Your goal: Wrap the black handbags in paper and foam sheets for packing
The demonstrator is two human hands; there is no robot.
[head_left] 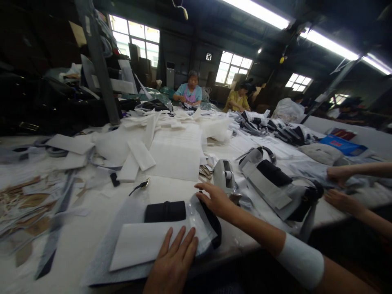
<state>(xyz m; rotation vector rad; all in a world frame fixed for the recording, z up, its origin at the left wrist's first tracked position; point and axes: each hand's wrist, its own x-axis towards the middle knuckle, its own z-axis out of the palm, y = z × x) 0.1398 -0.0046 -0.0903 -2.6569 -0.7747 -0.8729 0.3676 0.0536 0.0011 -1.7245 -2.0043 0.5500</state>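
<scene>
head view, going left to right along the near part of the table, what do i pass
brown card scraps → black folded roll → right hand → black bag in grey paper → co-worker's hand

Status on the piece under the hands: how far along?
Done: black strap roll lies beside the white foam sheet. In hand: left hand presses that sheet flat, right hand rests on the clear plastic bag. Left, probably: sealing; tape dispenser stands untouched.

white table (171, 192), foam sheets (177, 153), maybe cardboard bits (18, 200)
</scene>
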